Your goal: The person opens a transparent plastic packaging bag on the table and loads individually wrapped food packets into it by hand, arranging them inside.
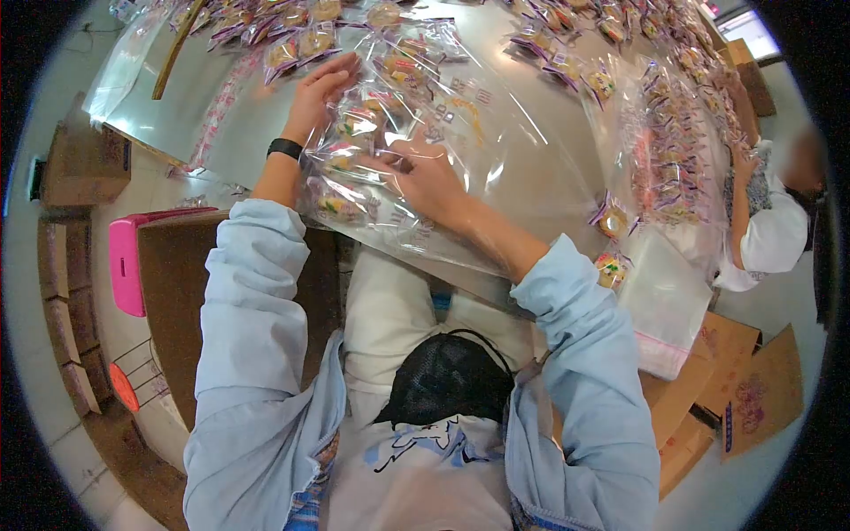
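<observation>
A large clear plastic bag (pixel 500 177) with printed lettering lies on the table in front of me. Several individually wrapped snacks (pixel 359 124) are lined up inside its left part. My left hand (pixel 320 96), with a black band on the wrist, is closed on the bag's left edge, fingers curled over the film. Through the bag's open side reaches my right hand (pixel 429 181), under the film. Its fingers stretch left and touch the wrapped snacks near the lower row; glare on the film partly hides the fingertips.
Loose wrapped snacks (pixel 611 22) spread across the metal table's (pixel 549 124) far side. At right lie a filled bag (pixel 668 146) and a stack of flat clear bags (pixel 668 301). Another person's sleeve (pixel 775 230) shows at far right. Cardboard boxes (pixel 761 389) and a pink stool (pixel 128 265) stand nearby.
</observation>
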A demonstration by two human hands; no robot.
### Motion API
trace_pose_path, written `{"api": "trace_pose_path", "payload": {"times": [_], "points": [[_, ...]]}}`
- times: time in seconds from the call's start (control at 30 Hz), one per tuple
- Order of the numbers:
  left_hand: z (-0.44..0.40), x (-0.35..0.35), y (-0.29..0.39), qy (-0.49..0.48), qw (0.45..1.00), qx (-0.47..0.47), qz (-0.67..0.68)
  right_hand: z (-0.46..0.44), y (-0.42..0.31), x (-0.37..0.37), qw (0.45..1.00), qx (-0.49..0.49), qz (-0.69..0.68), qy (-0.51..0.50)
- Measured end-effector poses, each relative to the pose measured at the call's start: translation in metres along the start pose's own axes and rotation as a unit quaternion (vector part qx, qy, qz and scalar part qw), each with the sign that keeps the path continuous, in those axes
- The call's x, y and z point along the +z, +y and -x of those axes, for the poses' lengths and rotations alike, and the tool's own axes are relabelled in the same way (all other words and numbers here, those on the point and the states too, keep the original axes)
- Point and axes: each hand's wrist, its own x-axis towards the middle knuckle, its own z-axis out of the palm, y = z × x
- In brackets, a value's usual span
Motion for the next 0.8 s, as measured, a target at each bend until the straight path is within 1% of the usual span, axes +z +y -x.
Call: {"api": "trace_pose_path", "payload": {"times": [0.03,0.13,0.17,0.27,0.37,0.47,0.53,0.57,0.67,0.77,0.8], "points": [[0.0,0.0,-0.001,0.0,1.0,-0.006,-0.02,-0.002,-0.004,-0.003,0.995,0.086,-0.051,-0.024],[0.001,-0.002,0.007,0.005,0.996,-0.024,-0.084,-0.004,-0.003,-0.003,0.992,0.082,-0.076,-0.053],[0.001,-0.003,0.007,0.003,0.997,-0.023,-0.077,0.001,0.013,0.008,0.989,0.036,-0.137,-0.036],[-0.001,-0.001,0.004,0.002,0.999,-0.016,-0.04,0.007,0.018,0.011,0.992,0.017,-0.126,-0.022],[0.002,0.001,0.003,-0.001,1.0,-0.005,0.002,0.003,0.022,0.016,0.988,0.08,-0.13,-0.02],[-0.001,-0.002,0.0,-0.015,1.0,0.004,-0.004,0.001,0.01,0.009,0.995,0.071,-0.05,-0.048],[-0.003,-0.006,-0.003,-0.027,0.999,0.008,-0.019,0.009,0.027,0.023,0.995,0.045,-0.084,-0.009],[-0.004,-0.007,-0.002,-0.025,0.999,0.003,-0.03,0.008,0.025,0.023,0.994,0.032,-0.1,0.01],[-0.003,-0.007,0.001,-0.019,0.998,-0.004,-0.055,0.008,0.019,0.007,0.991,0.081,-0.052,-0.093],[0.002,-0.002,0.006,-0.012,0.999,-0.004,-0.051,0.012,0.013,0.001,0.993,-0.088,-0.079,-0.017],[0.001,-0.001,0.006,-0.005,0.999,-0.009,-0.037,0.015,0.007,-0.004,0.995,-0.081,-0.045,-0.043]]}}
